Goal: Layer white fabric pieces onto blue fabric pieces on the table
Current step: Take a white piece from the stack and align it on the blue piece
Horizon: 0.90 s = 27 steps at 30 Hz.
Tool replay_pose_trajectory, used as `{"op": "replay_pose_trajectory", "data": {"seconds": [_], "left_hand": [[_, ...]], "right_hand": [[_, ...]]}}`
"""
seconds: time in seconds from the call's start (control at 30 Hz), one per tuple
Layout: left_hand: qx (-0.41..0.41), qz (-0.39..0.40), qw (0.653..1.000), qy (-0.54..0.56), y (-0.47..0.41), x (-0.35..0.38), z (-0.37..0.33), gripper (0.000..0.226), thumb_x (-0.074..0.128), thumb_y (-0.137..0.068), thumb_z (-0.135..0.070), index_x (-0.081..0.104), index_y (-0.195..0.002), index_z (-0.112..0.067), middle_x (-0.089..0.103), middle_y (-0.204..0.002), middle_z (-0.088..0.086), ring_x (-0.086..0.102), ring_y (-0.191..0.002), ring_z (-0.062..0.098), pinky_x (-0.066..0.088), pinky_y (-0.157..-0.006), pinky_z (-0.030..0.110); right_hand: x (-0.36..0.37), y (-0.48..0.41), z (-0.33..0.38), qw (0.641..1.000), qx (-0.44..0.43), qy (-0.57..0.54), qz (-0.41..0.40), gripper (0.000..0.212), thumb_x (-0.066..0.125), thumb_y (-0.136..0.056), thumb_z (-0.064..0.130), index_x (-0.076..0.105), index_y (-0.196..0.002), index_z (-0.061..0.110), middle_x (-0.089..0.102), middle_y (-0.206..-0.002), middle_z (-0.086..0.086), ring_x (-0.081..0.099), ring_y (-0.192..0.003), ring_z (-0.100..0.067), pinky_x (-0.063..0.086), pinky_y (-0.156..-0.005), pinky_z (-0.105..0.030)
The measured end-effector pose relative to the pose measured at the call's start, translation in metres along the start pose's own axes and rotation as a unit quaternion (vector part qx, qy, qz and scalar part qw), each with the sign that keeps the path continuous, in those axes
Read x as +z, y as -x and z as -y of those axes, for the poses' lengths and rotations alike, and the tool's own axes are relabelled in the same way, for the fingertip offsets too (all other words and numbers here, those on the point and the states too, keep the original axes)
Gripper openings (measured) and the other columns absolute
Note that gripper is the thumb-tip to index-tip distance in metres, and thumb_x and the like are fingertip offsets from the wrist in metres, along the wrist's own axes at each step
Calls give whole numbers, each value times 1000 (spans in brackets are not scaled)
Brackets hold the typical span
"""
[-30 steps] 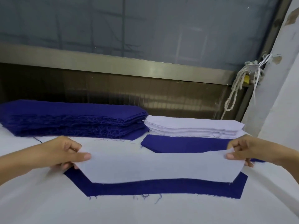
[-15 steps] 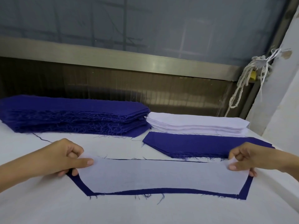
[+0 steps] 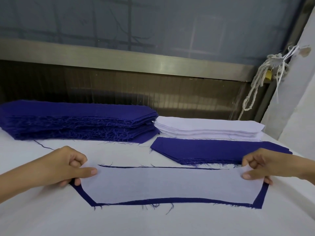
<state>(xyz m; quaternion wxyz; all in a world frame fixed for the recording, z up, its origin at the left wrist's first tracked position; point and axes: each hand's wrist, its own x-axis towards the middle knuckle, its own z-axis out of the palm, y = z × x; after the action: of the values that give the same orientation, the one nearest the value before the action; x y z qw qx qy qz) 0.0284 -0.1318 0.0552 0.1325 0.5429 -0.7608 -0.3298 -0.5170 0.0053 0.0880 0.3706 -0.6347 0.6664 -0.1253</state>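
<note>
Beyond the grip a grey window (image 3: 153,23) sits over a metal rail (image 3: 119,57) and a brown ribbed panel (image 3: 153,92), with knotted white rope (image 3: 272,63) hanging up-right of it beside a pale wall (image 3: 300,86).

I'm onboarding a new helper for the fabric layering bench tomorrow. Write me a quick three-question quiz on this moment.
1. True or false: the white fabric piece lies over a blue fabric piece, whose edge shows along the near side.
2. The left hand and the right hand each: A) hang idle; B) pinch an end of the white fabric piece; C) hold scissors.
3. Fill in: at the back, the white stack sits to the ___ of the tall blue stack.

Key: 1 true; 2 B; 3 right.
</note>
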Motion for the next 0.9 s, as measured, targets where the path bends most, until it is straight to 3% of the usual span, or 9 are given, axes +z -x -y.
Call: {"op": "replay_pose_trajectory", "data": {"seconds": [0.13,0.23,0.3,0.43,0.63,0.77,0.9], "left_hand": [[1,-7,1000,-7,3,1,-4,70,80,-52,-67,29,-54,-18,32,-46,6,72,-59,21,38,-53,24],[-3,-12,1000,-27,5,0,-5,65,77,-53,-71,46,-54,-13,60,-48,4,57,-42,18,43,-48,18],[-10,-9,999,-36,5,-1,-4,63,75,-55,-73,61,-66,-12,69,-55,7,51,-38,17,44,-46,15],[-28,-22,998,-57,4,-6,2,60,70,-48,-84,67,-64,-26,70,-56,6,55,-39,14,48,-48,15],[-35,-65,994,-74,4,-15,13,70,71,-37,-91,66,-60,-25,69,-54,5,60,-40,19,53,-50,22],[45,-175,977,-117,-3,-17,20,47,68,-45,-81,64,-62,-37,59,-41,-5,55,-36,5,48,-56,25],[142,-247,955,-76,-6,-17,17,31,71,-67,-62,63,-70,-32,52,-39,-7,52,-36,2,48,-52,11]], "right_hand": [[-1,0,-1,1000,7,-3,0,39,82,-73,59,73,-85,23,76,-90,-12,61,-62,-17,48,-52,-19],[-2,0,0,1000,11,-4,1,33,81,-76,54,73,-85,24,76,-90,-12,61,-63,-17,48,-51,-20],[-2,1,0,1000,14,-4,2,28,81,-78,49,72,-85,23,75,-90,-14,60,-63,-20,48,-51,-21],[-3,6,0,999,33,7,1,29,83,-77,44,67,-80,20,70,-74,-11,56,-57,-20,46,-47,-22],[-7,11,2,997,74,23,-18,40,83,-78,34,60,-94,5,69,-68,-15,57,-53,-17,46,-47,-24],[-11,15,3,994,98,38,-22,37,81,-81,33,62,-96,6,71,-69,-14,57,-53,-15,47,-49,-25],[-15,19,3,993,103,46,-36,27,76,-87,26,62,-93,5,71,-68,-12,56,-53,-14,46,-49,-24]]}}
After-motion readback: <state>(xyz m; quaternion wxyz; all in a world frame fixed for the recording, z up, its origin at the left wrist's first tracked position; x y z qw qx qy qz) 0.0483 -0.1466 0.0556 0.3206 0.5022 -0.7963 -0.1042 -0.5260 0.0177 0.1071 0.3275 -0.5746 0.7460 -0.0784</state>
